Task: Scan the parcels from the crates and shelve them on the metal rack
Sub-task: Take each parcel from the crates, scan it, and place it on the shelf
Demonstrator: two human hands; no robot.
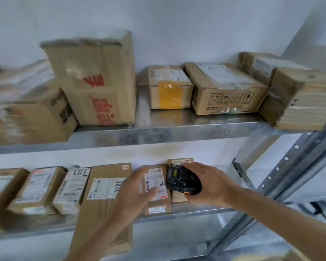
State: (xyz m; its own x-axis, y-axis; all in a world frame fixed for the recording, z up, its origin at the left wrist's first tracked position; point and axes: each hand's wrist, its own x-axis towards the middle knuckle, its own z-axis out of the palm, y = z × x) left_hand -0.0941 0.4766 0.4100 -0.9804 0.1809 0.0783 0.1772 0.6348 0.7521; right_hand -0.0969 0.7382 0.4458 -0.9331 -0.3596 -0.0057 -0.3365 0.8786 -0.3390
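On the lower shelf (196, 211) of the metal rack (282, 178), my left hand (134, 193) lies with fingers nearly straight across the small labelled parcel (157, 189), pressing it flat so its label faces up and it cannot slide while I read it. That grip is wide, holding nothing. My right hand (209, 185) curls round the black handheld scanner (183, 182), tipped down just right of that parcel's label, I judge to catch its barcode. Touching the parcel on its left lies a long flat carton (104, 204) that overhangs the shelf edge; behind the scanner sits another small box (179, 162). Above the parcel, the upper shelf (158, 134) carries larger cartons, among them one banded with yellow tape (169, 87).
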